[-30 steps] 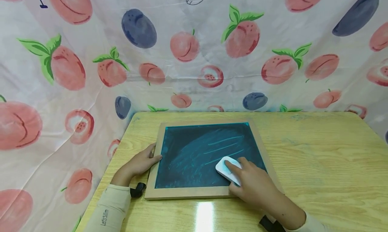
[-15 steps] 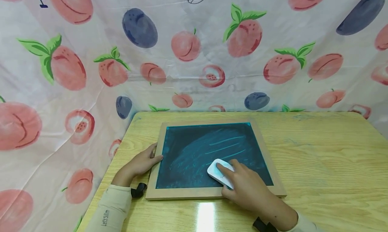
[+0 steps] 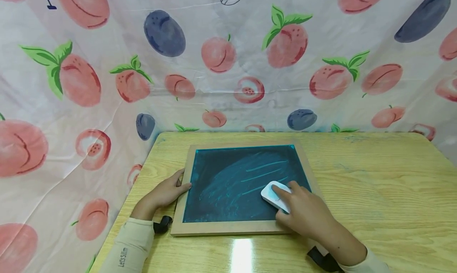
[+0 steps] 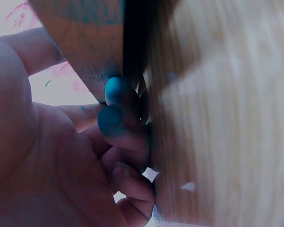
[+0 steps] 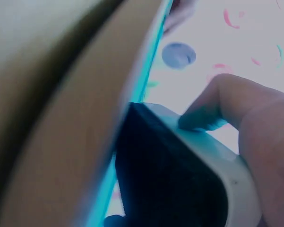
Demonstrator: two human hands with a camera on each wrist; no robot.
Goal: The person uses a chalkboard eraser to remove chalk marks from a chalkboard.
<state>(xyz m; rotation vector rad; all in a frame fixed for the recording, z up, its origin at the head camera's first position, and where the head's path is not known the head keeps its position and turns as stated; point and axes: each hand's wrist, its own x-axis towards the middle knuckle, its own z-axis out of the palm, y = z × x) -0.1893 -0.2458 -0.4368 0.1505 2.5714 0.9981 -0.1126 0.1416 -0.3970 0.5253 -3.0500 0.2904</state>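
Observation:
A chalkboard (image 3: 228, 166) with a light wooden frame lies on the table, its dark surface smeared and streaked with blue chalk. My left hand (image 3: 166, 191) holds the frame's left side, the thumb over the top. In the left wrist view its fingers (image 4: 125, 137), tips blue with chalk, curl at the frame's underside (image 4: 92, 42). My right hand (image 3: 308, 213) grips a white chalkboard eraser (image 3: 274, 194) on the lower right of the board. Blue dust coats the eraser's top. The right wrist view shows the eraser's dark side (image 5: 170, 175) against the board, a chalky fingertip on top.
The board rests on a yellow wood-grain table (image 3: 378, 193) with faint blue smudges. Behind and to the left hangs a fruit-print cloth (image 3: 228, 86). Black straps with small devices (image 3: 163, 224) sit at both wrists.
My right hand slid the eraser left along the board, then back to the right and slightly away from me. The left hand and the board stay in place.

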